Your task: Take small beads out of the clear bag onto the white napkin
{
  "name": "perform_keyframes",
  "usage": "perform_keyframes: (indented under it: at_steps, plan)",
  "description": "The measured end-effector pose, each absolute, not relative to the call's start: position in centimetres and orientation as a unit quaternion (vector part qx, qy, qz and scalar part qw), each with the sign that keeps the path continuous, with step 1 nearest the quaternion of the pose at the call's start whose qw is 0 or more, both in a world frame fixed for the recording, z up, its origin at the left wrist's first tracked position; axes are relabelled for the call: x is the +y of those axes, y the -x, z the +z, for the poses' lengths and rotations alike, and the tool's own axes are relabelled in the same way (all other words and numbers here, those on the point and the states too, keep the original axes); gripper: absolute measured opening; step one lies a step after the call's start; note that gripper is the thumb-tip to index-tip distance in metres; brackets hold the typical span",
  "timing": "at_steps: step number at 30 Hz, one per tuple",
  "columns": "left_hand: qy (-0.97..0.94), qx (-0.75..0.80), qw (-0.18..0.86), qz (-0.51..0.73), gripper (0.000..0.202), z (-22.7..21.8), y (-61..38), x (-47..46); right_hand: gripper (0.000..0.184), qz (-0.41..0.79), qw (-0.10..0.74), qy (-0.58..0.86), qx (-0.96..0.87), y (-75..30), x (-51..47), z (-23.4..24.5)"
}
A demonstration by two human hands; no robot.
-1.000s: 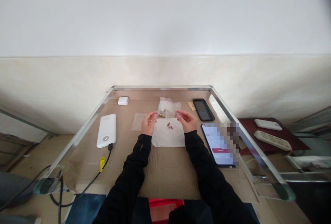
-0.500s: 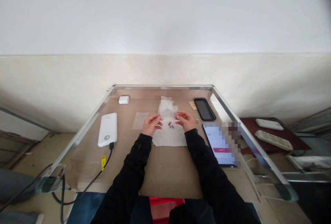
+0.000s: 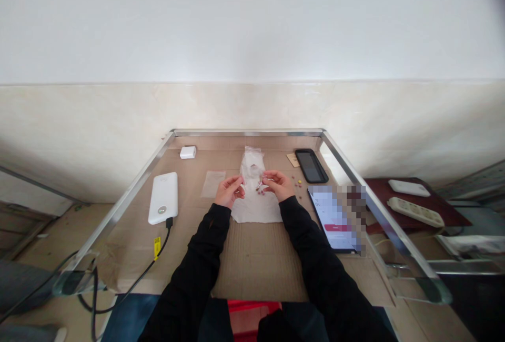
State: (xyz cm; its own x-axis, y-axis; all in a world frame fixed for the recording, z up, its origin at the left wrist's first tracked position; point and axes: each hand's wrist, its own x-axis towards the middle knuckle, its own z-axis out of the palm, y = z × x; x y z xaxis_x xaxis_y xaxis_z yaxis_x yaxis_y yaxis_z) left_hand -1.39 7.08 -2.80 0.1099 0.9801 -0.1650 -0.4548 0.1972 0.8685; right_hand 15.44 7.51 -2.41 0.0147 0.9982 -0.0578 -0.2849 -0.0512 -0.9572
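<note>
My left hand (image 3: 230,191) is closed in a pinch over the left side of a white tissue (image 3: 256,213); what its fingertips hold, if anything, is too faint to make out. Opposite it, my right hand (image 3: 277,184) pinches a small see-through piece that looks like a clear plastic bag (image 3: 260,180). Several small pills (image 3: 261,191) lie on the tissue between my hands, partly by the right fingers. Beyond them a clear zip bag (image 3: 253,157) lies on the tissue's far end. Another flat clear bag (image 3: 213,183) rests left of my left hand.
More small pills (image 3: 299,181) lie on the cardboard (image 3: 260,273) right of my right hand, near a black phone (image 3: 311,166) and a lit tablet-like screen (image 3: 331,221). A white power bank (image 3: 163,197) with a cable and a white adapter (image 3: 188,152) are at left. Metal rails (image 3: 248,132) edge the table.
My right hand has shifted slightly left, closer to my left hand, and its fingertips are now nearer the pills on the tissue. The view has moved a little.
</note>
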Motion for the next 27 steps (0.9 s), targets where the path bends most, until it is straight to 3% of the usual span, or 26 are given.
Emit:
perform_keyframes:
  at_steps: [12, 18, 22, 27]
  plan:
    - [-0.323, 0.397, 0.67, 0.538, 0.03, -2.6, 1.3, 7.1, 0.031, 0.572, 0.561, 0.441, -0.405, -15.5, 7.6, -2.6]
    - [-0.127, 0.297, 0.684, 0.654, 0.013, -0.9, 3.7, 7.3, 0.035, 0.567, 0.551, 0.445, -0.421, -15.6, 7.4, -2.2]
    - [-0.15, 0.339, 0.599, 0.71, 0.014, -0.7, 4.7, 7.4, 0.036, 0.56, 0.543, 0.435, -0.449, -15.3, 7.2, -1.9]
    - [-0.455, 0.485, 0.404, 0.628, 0.018, -1.8, 2.3, 6.0, 0.034, 0.559, 0.492, 0.423, -0.516, -14.0, 6.4, -1.7]
